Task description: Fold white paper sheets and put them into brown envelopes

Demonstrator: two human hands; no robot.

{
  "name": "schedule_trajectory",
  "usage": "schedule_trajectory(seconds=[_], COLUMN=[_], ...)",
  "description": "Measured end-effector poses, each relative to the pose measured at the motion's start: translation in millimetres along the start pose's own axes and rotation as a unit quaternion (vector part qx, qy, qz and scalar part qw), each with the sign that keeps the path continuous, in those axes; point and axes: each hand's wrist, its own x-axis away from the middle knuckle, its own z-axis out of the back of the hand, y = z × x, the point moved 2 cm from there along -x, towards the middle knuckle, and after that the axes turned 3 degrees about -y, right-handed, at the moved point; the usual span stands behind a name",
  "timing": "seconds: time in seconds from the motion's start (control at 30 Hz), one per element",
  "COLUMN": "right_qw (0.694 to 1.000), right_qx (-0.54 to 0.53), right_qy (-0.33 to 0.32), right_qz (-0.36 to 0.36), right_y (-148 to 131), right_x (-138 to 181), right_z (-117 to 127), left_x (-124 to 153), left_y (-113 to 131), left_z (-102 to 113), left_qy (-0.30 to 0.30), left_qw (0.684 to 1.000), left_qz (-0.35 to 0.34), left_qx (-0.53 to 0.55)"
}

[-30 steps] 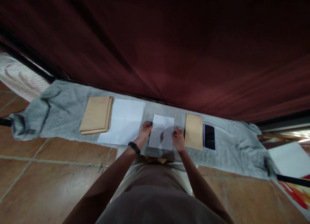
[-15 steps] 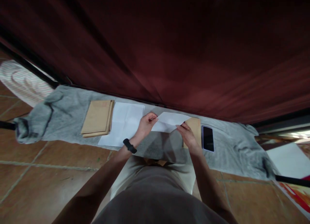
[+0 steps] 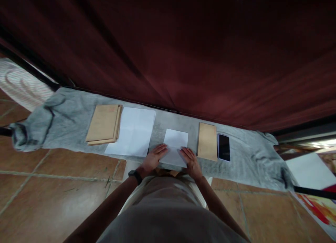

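A small folded white paper (image 3: 175, 145) lies on a grey cloth (image 3: 70, 120) spread over the surface in front of me. My left hand (image 3: 154, 157) rests flat on the paper's near left corner, fingers stretched out. My right hand (image 3: 190, 158) lies flat on its near right corner, fingers also extended. A black band sits on my left wrist. Left of the paper lies a larger unfolded white sheet (image 3: 133, 131) and a stack of brown envelopes (image 3: 103, 124). To the right lies a single brown envelope (image 3: 207, 141).
A dark phone (image 3: 224, 147) lies beside the single envelope. A dark red curtain (image 3: 183, 50) hangs behind the surface. Brown floor tiles (image 3: 52, 183) lie on both sides of me. A white sheet (image 3: 309, 171) and colourful print sit at the far right.
The white paper was lifted and folded in half toward me, then laid down again smaller. Both hands moved from its sides to press flat on its near edge.
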Motion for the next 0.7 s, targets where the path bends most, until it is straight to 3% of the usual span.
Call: schedule_trajectory(seconds=[0.23, 0.47, 0.57, 0.7], right_qw=[0.997, 0.996, 0.995, 0.995], right_qx=[0.034, 0.037, 0.042, 0.058], right_qy=[-0.057, -0.067, -0.066, -0.067], right_qz=[0.039, 0.053, 0.059, 0.050], right_y=[-9.1, -1.5, -1.9, -3.8], right_x=[12.5, 14.3, 15.1, 15.1], right_z=[2.5, -0.5, -3.4, -5.9], left_x=[-4.5, 10.2, -11.2, -56.6], left_y=[19.8, 22.7, 41.5, 58.2], left_z=[-9.8, 8.7, 8.3, -13.1], left_qy=[-0.069, -0.066, -0.071, -0.042], left_qw=[0.989, 0.996, 0.993, 0.996], left_qz=[-0.020, -0.056, -0.085, -0.058], left_qx=[-0.127, 0.016, 0.037, -0.046])
